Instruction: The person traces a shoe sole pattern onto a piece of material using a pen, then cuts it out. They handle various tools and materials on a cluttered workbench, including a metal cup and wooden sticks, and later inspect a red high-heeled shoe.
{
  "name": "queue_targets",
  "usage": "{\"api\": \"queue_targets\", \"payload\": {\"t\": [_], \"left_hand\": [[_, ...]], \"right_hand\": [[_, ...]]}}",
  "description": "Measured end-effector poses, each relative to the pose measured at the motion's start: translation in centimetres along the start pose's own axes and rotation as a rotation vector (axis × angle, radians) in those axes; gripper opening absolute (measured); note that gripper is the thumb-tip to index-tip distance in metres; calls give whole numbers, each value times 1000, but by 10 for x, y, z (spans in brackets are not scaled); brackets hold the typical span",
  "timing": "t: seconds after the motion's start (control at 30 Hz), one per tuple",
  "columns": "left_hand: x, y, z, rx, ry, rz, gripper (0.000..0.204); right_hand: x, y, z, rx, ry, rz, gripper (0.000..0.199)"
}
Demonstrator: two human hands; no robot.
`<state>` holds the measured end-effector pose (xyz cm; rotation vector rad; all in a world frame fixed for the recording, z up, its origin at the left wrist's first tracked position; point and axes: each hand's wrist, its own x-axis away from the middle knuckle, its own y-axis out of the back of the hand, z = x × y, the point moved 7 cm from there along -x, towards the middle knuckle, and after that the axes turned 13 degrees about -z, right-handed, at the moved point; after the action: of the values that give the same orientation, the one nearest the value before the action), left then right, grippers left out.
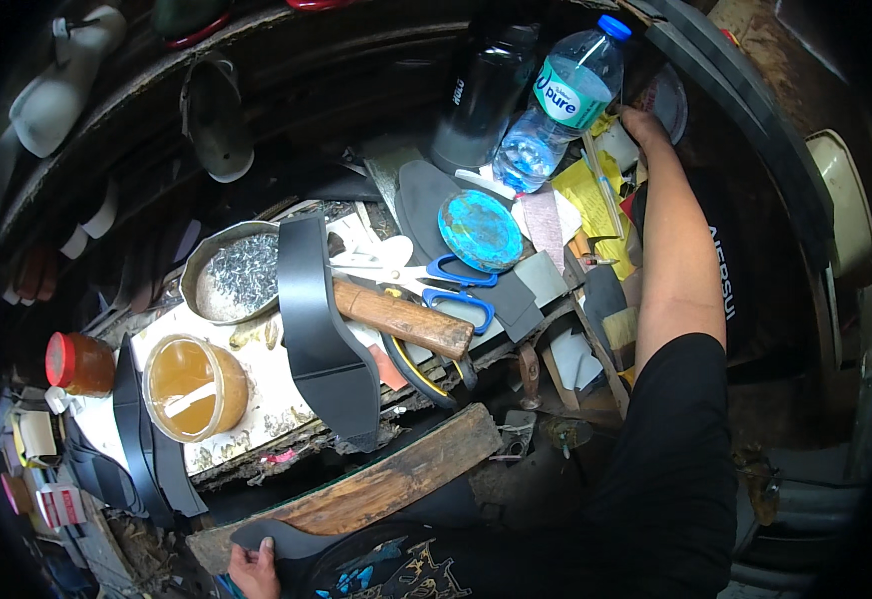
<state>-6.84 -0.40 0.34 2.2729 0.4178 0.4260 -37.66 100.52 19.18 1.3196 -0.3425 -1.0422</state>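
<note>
At the lower left, my left hand (254, 569) pinches the edge of a flat black sole piece (291, 539), its thumb on top. That piece lies against a worn wooden board (396, 479) in front of my body. My right arm stretches to the far right, where my right hand (643, 128) is among cluttered items beside a water bottle (561, 105) with a blue cap. The fingers of that hand are mostly hidden, so I cannot tell what they touch. Yellow paper (585, 195) and a thin stick (600, 180) lie just below it.
The bench holds blue-handled scissors (456, 290), a wooden handle (406, 319), a curved black sheet (321, 339), a bowl of small tacks (241, 272), a tub of amber liquid (194, 389), a red-lidded jar (81, 363), a round blue tin (480, 231) and a dark tumbler (481, 100).
</note>
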Motion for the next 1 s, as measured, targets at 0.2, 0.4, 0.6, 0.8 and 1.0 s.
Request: {"api": "queue_targets", "payload": {"t": [0.2, 0.4, 0.6, 0.8, 1.0], "left_hand": [[5, -2, -8, 54, 31, -27, 15], [1, -4, 0, 122, 60, 7, 17], [1, -8, 5, 196, 94, 4, 18], [1, -4, -7, 60, 15, -10, 17], [2, -5, -10, 101, 48, -8, 18]], "right_hand": [[-11, 9, 1, 166, 71, -131, 53], [-23, -3, -19, -200, -87, -101, 41], [-5, -2, -37, -294, -345, 221, 36], [1, 8, -45, -451, -370, 460, 52], [-15, 5, -69, -661, -555, 474, 39]]}}
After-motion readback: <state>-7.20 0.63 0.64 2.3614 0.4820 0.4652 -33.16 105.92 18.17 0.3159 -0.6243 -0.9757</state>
